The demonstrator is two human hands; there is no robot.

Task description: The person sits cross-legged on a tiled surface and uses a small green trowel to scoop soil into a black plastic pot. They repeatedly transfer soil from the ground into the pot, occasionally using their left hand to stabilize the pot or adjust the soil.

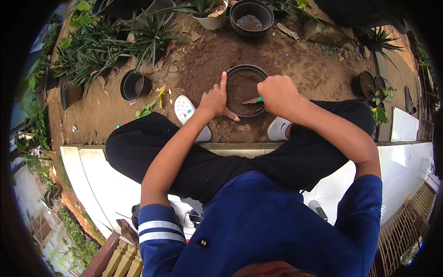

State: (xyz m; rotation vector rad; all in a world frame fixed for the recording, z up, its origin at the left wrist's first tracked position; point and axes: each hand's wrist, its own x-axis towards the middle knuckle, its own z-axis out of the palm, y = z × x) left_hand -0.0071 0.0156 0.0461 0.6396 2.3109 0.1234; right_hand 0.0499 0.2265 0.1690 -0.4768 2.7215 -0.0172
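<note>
A round black plant pot [248, 68] filled with dark soil [241, 85] stands on the ground between my feet. My left hand [214, 99] rests against its left rim, thumb and index finger spread apart along the edge. In a fist at the pot's right side, my right hand [279, 95] grips a small hand trowel [250, 100]. The trowel's blade points left, over or in the soil; a bit of its green handle shows by my fist, and the rest is hidden in my grip.
Loose dark soil [203, 64] is spread beyond the pot. Farther off are a black pot [251, 33] and a white pot with a plant [214, 22]. Another black pot [134, 86] sits left, near spiky plants [99, 53]; more pots [363, 84] stand right. White tiles [99, 171] lie under me.
</note>
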